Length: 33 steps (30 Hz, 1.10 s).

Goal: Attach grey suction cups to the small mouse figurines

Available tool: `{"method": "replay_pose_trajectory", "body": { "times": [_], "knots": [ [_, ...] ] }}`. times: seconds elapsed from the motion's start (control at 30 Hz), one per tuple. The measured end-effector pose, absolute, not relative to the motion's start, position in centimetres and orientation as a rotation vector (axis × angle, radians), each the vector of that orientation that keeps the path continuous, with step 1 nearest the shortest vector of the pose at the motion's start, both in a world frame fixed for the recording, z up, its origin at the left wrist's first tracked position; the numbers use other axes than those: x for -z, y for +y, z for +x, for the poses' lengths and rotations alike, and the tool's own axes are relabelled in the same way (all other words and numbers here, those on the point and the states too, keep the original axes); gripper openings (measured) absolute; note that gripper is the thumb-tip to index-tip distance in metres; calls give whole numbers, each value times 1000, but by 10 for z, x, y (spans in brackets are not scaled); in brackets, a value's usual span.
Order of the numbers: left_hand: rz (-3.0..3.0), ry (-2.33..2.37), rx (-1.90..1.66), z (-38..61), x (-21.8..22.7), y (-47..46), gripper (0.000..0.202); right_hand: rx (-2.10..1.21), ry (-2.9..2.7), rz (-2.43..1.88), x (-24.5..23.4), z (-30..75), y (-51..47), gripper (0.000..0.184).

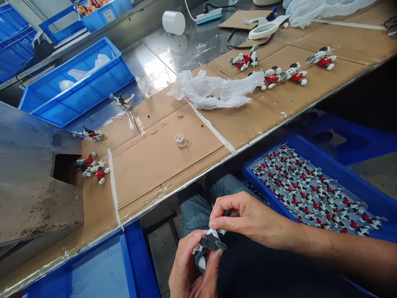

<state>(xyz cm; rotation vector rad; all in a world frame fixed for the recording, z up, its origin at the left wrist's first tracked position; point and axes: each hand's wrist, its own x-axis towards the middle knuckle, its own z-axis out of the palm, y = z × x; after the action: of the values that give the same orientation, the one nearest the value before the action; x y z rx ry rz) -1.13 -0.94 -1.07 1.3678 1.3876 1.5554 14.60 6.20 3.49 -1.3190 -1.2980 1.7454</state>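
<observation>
We've got the figurine [208,245] pinched: left hand [189,269] closed round its body, right hand [248,217] closed on top. Light, stiff plastic; thin ears look fragile, so hold the body.

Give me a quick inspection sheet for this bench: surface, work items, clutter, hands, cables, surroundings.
Surface: steel bench partly covered with taped cardboard.
Work items: small figurine held in both hands over the lap; loose figurines on the cardboard at left and far right; blue tray of figurines below the bench edge.
Clutter: crumpled plastic bag, small clear cup, tape roll.
Hands: left hand grips the figurine's body; right hand pinches its top.
Cables: black cable and power strip at the back.
Surroundings: blue bins, metal chute at left.
</observation>
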Motion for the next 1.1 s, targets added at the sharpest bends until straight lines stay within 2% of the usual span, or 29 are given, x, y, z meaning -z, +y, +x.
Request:
{"method": "replay_pose_trajectory", "body": {
  "times": [0.3,0.57,0.7,0.93,1.1],
  "knots": [
    [1444,1426,-1664,-8,19,-12,39,-1824,-1169,-1292,-38,140,53,16],
    [1426,1479,-1670,-7,21,-14,42,-1733,-1188,-1278,-29,136,47,17],
    [1460,1419,-1696,-9,20,-10,49,-1769,-1093,-1226,-26,136,46,18],
    [1720,1339,-1652,-20,12,-1,54,-1770,-1020,-1187,-30,137,46,37],
    [1777,1304,-1658,-20,14,0,49,-1758,-1062,-1216,-31,139,46,39]
  ]
}}
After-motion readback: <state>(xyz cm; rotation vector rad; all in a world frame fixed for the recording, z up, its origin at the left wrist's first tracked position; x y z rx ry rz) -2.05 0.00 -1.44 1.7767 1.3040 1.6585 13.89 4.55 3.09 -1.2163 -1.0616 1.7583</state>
